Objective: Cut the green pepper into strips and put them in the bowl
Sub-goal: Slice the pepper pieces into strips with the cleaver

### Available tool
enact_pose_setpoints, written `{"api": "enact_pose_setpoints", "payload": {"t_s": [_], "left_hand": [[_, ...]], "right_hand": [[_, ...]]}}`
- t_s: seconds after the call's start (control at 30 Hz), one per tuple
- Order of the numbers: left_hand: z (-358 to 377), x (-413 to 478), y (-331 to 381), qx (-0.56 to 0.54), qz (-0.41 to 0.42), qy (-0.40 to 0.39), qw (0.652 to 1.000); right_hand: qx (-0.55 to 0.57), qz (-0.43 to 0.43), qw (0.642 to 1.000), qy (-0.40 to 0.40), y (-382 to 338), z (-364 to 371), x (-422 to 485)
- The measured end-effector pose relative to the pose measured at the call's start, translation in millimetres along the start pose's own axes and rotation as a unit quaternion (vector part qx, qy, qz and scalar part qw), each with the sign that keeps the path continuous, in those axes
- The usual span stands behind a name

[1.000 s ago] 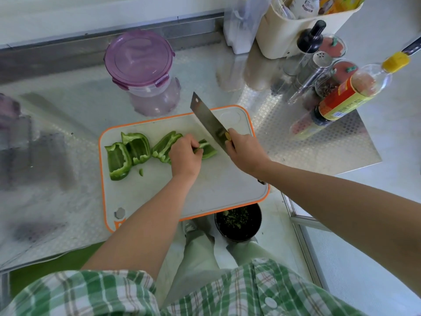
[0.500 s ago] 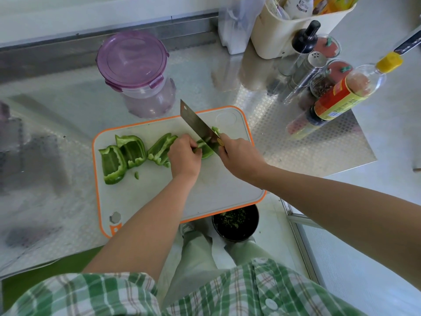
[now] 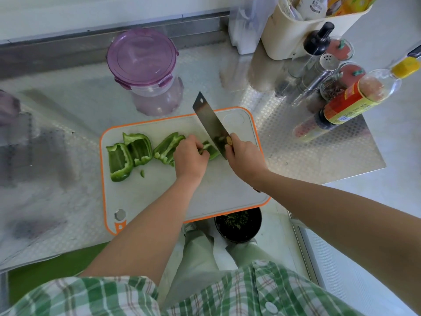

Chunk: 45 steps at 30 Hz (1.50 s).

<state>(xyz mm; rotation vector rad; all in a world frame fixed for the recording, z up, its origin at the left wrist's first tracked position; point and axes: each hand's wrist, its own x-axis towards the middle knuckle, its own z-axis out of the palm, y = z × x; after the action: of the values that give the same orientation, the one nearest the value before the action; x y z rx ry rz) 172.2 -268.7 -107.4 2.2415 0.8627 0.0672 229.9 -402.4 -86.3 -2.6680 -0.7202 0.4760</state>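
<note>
3 large green pepper pieces (image 3: 139,148) lie uncut at 9 o'clock on the white orange-rimmed cutting board (image 3: 223,185). Left hand (image 3: 190,156) holds a 4th piece (image 3: 211,151) at centre; right hand (image 3: 245,158) grips the steel cleaver (image 3: 209,120) over it. Slicing seems barely begun; the black round bowl (image 3: 239,237) waits at 6 o'clock.

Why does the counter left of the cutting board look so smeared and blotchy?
Head view: the counter there is blurred into grey blotches, cause unclear; the cutting board, pepper and knife are sharp; glare whitens the counter's right side; the wide lens leans the bottle near the right edge.
</note>
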Motion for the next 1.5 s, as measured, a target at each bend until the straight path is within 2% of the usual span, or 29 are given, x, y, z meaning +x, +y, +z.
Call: {"api": "enact_pose_setpoints", "payload": {"t_s": [0.13, 0.3, 0.43, 0.7, 0.9, 1.1, 1.27, 1.5], "left_hand": [[1, 0, 1, -0.010, -0.006, 0.002, 1.000], [3, 1, 2, -0.008, 0.004, 0.010, 1.000], [2, 2, 2, -0.013, 0.015, 0.013, 1.000], [4, 3, -1, -0.033, 0.024, 0.020, 0.999], [5, 3, -6, -0.047, 0.011, 0.003, 0.999], [6, 2, -2, -0.062, 0.005, 0.007, 0.998], [7, 5, 2, -0.059, 0.009, 0.007, 0.998], [7, 5, 4, -0.058, 0.006, 0.009, 0.998]], "right_hand": [[0.036, -0.021, 0.999, -0.003, -1, -10, 2], [0.007, -0.054, 0.998, -0.031, 1, -26, 1], [-0.025, -0.048, 0.997, -0.051, 1, -25, -4], [0.004, -0.027, 0.998, -0.054, 2, -12, -3], [-0.064, -0.026, 0.997, -0.030, -3, -1, -7], [0.020, -0.019, 1.000, -0.012, 3, -18, -1], [-0.020, -0.033, 0.997, -0.060, -2, -28, -2], [-0.077, -0.021, 0.995, -0.064, -9, -16, -3]]}}
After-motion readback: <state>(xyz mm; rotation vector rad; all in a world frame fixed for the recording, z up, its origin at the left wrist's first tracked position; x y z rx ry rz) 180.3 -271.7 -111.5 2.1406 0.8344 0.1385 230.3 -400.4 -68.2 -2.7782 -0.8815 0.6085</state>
